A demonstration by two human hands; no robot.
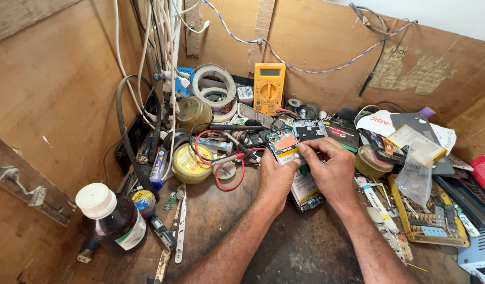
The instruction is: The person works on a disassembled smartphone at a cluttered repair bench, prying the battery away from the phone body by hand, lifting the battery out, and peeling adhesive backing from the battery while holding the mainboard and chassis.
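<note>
Opened smartphone, back cover off, lies flat on the dark wooden bench, in front of the yellow multimeter that leans on the back wall. Circuit board and an orange-brown patch show at its far end, white-labelled battery toward the near end. Left hand rests on the phone's left edge, fingers curled down against it, steadying rather than pinching. Right hand sits over the phone's right side, thumb and forefinger closed on a small green tool (pry pick or driver handle, too small to tell), tip pointing down at the phone's middle near the battery top.

Around the phone: red and black probe leads looped just left of it, a yellow round tin further left, tape rolls left of the multimeter, a brown bottle with white cap well off to the near left. Right of the phone a round tin, a clear plastic bag, and a tray of small parts.

Risks, as judged: the tool tip could slip and gouge the board or puncture the battery if pushed hard; the phone could skid since only fingertips hold it; loose screws could vanish in the clutter; the probe leads lie close enough to snag a wrist.
</note>
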